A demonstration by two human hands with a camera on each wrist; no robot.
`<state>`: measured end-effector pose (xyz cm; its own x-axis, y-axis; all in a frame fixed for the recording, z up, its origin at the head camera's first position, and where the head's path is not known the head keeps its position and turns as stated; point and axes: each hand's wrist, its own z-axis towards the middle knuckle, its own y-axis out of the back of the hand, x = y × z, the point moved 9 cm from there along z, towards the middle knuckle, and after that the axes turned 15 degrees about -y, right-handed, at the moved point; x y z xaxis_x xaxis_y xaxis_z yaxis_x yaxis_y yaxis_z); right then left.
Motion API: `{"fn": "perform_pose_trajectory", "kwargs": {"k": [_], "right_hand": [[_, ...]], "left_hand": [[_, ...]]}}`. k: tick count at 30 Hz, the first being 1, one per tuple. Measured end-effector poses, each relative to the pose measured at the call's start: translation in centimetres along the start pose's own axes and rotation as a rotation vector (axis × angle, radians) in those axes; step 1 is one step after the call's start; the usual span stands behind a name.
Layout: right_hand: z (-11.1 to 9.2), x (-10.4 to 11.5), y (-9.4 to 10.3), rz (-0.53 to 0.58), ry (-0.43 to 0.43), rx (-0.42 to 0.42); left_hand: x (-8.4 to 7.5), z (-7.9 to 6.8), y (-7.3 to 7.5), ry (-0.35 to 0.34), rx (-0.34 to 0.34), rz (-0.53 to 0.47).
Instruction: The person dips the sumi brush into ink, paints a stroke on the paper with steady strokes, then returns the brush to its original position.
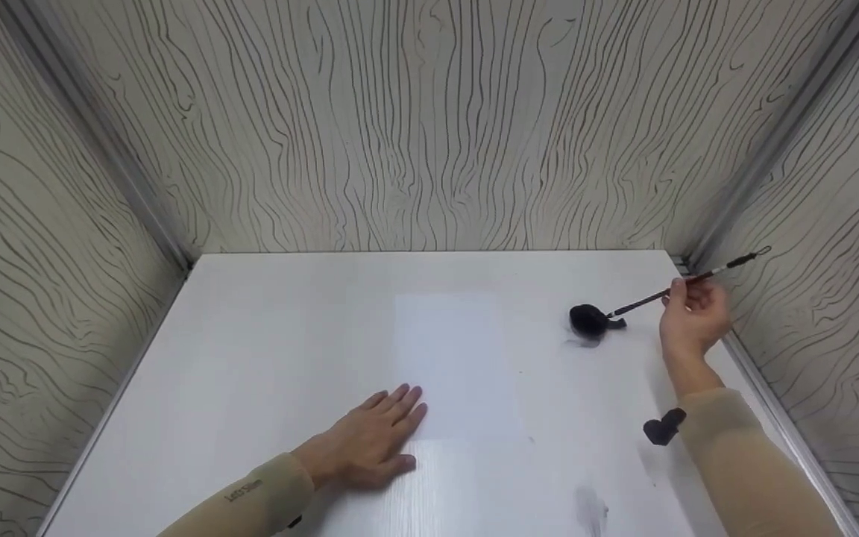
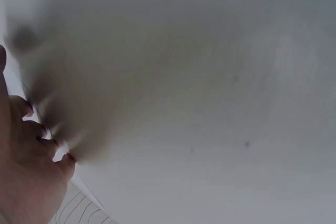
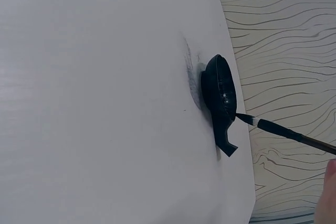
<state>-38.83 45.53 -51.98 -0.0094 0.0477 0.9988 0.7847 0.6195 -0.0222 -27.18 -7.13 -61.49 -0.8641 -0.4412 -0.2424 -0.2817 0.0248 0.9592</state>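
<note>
My right hand [image 1: 696, 321] pinches a dark calligraphy brush [image 1: 642, 302] by its shaft, the looped end pointing up and to the right. In the right wrist view the black brush tip [image 3: 244, 118] is right at the rim of a small black ink dish [image 3: 214, 90] with a short handle. Wet ink glints inside the dish. My left hand [image 1: 377, 440] lies palm down with fingers spread, its fingertips on the left edge of a white paper sheet [image 1: 459, 358]. The sheet shows no marks.
The white table [image 1: 265, 335] carries grey ink smears [image 1: 590, 507] near its front right and beside the dish. Wood-grain patterned panels [image 1: 429, 127] stand along the back and both sides. A small black device [image 1: 664, 426] sits on the right cuff.
</note>
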Motion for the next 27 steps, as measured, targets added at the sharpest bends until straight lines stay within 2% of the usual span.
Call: {"fn": "perform_pose_trajectory", "kwargs": {"k": [10, 20, 27], "right_hand": [[-0.2, -0.2, 0.0, -0.077, -0.002, -0.004], [0.1, 0.1, 0.8, -0.037, 0.020, -0.028], [0.1, 1.0, 1.0, -0.057, 0.049, -0.042]], "left_hand": [[0.0, 0.1, 0.1, 0.019, 0.011, -0.018], [0.0, 0.1, 0.1, 0.006, 0.015, 0.002], [-0.1, 0.0, 0.1, -0.001, 0.009, 0.000]]}}
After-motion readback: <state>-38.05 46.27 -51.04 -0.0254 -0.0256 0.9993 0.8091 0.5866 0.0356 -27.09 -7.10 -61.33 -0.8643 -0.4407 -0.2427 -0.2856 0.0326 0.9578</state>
